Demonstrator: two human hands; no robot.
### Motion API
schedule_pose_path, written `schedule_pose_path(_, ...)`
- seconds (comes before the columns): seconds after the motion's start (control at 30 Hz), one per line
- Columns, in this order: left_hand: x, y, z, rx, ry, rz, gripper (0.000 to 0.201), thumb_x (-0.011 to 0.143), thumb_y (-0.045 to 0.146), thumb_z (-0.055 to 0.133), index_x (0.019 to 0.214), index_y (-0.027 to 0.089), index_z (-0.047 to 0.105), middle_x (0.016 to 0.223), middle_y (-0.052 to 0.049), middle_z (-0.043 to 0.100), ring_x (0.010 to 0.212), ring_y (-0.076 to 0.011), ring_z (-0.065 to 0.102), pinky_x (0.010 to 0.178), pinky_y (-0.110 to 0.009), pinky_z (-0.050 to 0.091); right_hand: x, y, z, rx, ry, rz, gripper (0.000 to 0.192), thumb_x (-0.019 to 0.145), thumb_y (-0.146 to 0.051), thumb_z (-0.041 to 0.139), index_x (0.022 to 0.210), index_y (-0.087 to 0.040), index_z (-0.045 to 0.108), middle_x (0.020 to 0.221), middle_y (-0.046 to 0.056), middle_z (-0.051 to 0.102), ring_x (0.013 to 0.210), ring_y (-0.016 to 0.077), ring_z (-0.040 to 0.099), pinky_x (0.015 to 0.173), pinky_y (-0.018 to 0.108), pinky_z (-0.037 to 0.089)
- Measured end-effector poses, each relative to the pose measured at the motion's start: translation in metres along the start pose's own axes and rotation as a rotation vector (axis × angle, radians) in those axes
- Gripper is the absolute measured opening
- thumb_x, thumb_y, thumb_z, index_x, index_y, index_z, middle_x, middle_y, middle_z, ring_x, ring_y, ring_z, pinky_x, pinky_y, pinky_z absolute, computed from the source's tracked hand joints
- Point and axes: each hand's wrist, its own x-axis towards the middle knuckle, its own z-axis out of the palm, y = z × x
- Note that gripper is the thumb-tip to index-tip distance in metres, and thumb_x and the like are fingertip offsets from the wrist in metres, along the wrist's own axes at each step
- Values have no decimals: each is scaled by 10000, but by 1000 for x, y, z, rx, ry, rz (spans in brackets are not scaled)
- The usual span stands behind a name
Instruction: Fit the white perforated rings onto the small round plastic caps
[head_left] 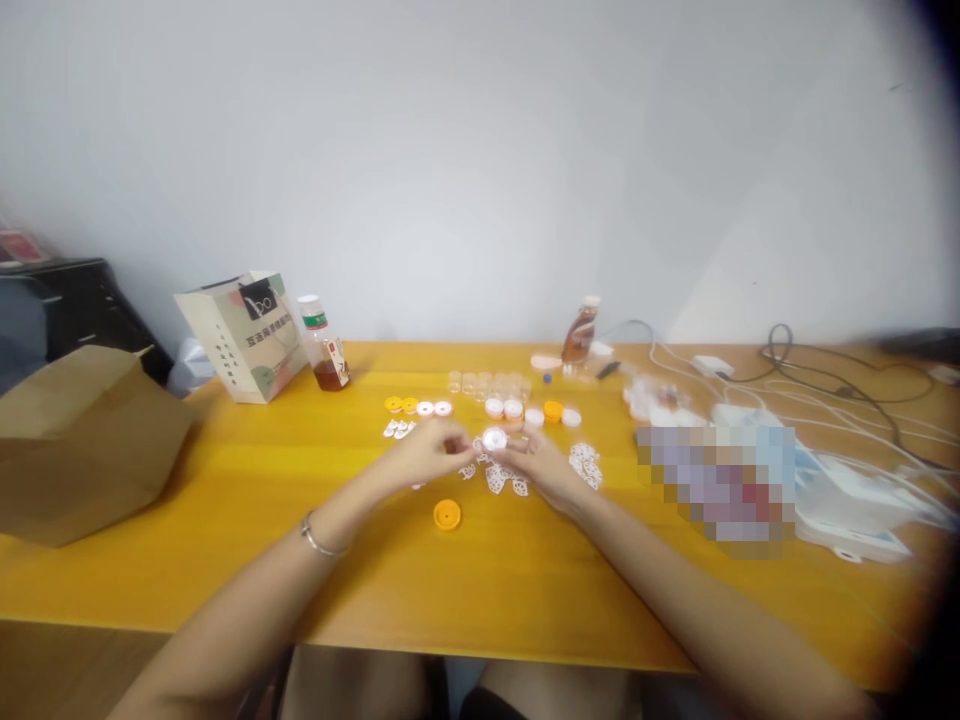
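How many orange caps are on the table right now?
4 that I can make out: one orange cap near the hands, two in the left row, one in the right row. Others may be hidden.

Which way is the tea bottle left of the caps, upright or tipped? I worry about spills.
Upright: the tea bottle stands on the table with its white cap on top, beside the paper bag.

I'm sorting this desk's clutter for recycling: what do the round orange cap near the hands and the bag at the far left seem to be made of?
The orange cap looks like moulded plastic: even colour, smooth rim. The bag looks like matte brown kraft paper, creased and slumped.
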Motion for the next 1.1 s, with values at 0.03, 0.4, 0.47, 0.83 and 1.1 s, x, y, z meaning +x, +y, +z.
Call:
schedule_pose_path(0.03, -3, 1, -7, -27, -149, 18, 221, 770, 357, 511, 802, 159, 601, 674, 0, 585, 577, -98, 522, 538, -192, 389, 0, -1, 0, -19, 5, 1, 392, 577, -266, 725, 882, -195, 489, 811, 33, 684, 740, 156, 633, 705, 295, 459)
schedule_pose_path(0.4, -10, -7, -5, -81, -414, 129, 212, 666, 183, 615, 874, 200, 573, 802, -9, 578, 704, -122, 541, 600, -218, 419, -1, -1, 2, -44, 34, -26, 390, 558, -278, 730, 857, -191, 495, 787, 36, 685, 764, 174, 635, 701, 308, 463)
schedule_pose_path(0.47, -5, -10, -13, -302, -333, 84, 246, 730, 201, 572, 974, 201, 538, 937, -44, 584, 829, -135, 554, 660, -235, 444, -3, -3, 4, -56, 28, -25, 399, 563, -282, 727, 867, -192, 485, 789, 41, 688, 752, 174, 638, 704, 312, 461)
schedule_pose_path(0.83, 8, -31, -3, -707, -123, -25, 292, 802, 238, 523, 1089, 194, 494, 1010, -71, 553, 903, -141, 551, 749, -276, 462, -11, -9, 13, -208, 32, -8, 371, 566, -329, 709, 844, -194, 504, 791, 48, 691, 726, 186, 635, 629, 293, 445)
schedule_pose_path(1.1, 11, -30, 2, -485, 0, 53, 263, 787, 207, 538, 1050, 198, 539, 1051, -78, 550, 979, -172, 533, 836, -328, 438, -14, -12, 16, -255, 37, -33, 343, 579, -343, 694, 834, -203, 512, 794, 43, 689, 735, 193, 629, 598, 281, 437)
